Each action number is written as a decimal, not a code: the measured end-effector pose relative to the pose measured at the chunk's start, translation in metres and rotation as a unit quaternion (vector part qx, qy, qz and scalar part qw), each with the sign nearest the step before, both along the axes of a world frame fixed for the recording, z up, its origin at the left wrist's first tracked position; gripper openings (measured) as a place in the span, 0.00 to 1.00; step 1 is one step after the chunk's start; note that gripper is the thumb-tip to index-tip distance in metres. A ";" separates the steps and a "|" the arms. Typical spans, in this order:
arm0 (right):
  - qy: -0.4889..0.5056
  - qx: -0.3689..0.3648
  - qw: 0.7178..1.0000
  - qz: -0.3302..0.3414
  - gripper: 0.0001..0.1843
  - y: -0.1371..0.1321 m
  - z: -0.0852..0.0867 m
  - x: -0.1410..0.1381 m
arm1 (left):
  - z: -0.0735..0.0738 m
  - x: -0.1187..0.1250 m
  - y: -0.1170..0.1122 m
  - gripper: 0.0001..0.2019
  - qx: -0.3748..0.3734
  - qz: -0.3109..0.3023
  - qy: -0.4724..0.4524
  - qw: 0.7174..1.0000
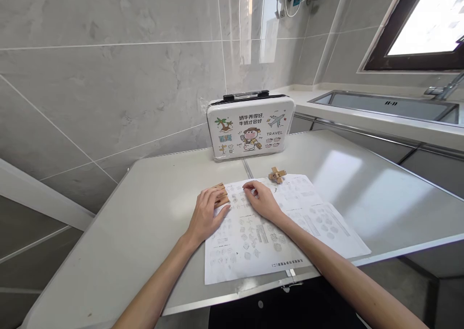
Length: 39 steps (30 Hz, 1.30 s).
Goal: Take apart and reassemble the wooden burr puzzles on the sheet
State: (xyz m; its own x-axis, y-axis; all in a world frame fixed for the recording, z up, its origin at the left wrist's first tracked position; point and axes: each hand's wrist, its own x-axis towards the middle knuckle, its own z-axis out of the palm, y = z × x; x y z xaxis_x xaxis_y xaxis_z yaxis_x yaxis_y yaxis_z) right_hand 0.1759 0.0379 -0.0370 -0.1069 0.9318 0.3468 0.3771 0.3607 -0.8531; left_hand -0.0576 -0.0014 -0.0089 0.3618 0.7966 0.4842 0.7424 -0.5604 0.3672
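Observation:
My left hand [208, 215] rests at the left edge of a printed sheet, its fingers bent over several small wooden puzzle pieces [222, 201]. They lie side by side, and the hand hides part of them. The thumb is at their near end. To the right, my right hand [264, 202] lies on the printed sheet [250, 266] with loosely curled fingers and a gap at the thumb. Nothing shows in it. Beyond this hand, at the sheet's far edge, sits an assembled wooden burr puzzle [277, 175] with crossed bars. Small drawings of shapes cover the sheet.
A white cartoon-printed case [252, 131] with a black handle stands upright at the table's back, near the tiled wall [145, 87]. The pale folding table [145, 251] has a seam down its middle. On the right are a counter with a sink [384, 102] and a faucet [444, 90].

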 end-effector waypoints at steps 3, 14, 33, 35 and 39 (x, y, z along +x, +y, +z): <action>0.116 -0.066 0.990 -0.033 0.11 0.005 0.000 0.003 | 0.004 0.003 -0.004 0.10 0.000 -0.039 0.001 0.999; 0.346 -0.142 0.922 -0.095 0.34 0.017 -0.001 0.018 | 0.004 0.003 -0.006 0.06 -0.009 -0.053 -0.007 0.999; 0.309 -0.139 0.939 -0.053 0.20 0.011 0.008 0.010 | 0.007 0.003 -0.006 0.06 -0.019 -0.048 -0.022 0.998; 0.324 -0.142 0.935 -0.014 0.18 0.006 0.017 0.007 | 0.008 0.004 -0.006 0.06 -0.024 -0.043 -0.039 0.998; 0.342 -0.181 0.912 0.138 0.16 -0.004 0.031 0.001 | 0.010 0.007 -0.007 0.06 -0.060 -0.027 -0.091 0.994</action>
State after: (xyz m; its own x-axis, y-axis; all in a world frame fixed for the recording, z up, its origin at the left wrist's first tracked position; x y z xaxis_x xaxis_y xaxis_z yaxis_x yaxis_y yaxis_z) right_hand 0.1765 0.0334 -0.0061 -0.2286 0.9688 0.0961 -0.3511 0.0100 -0.9363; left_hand -0.0509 -0.0084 0.0010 0.3207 0.8343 0.4484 0.6274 -0.5418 0.5593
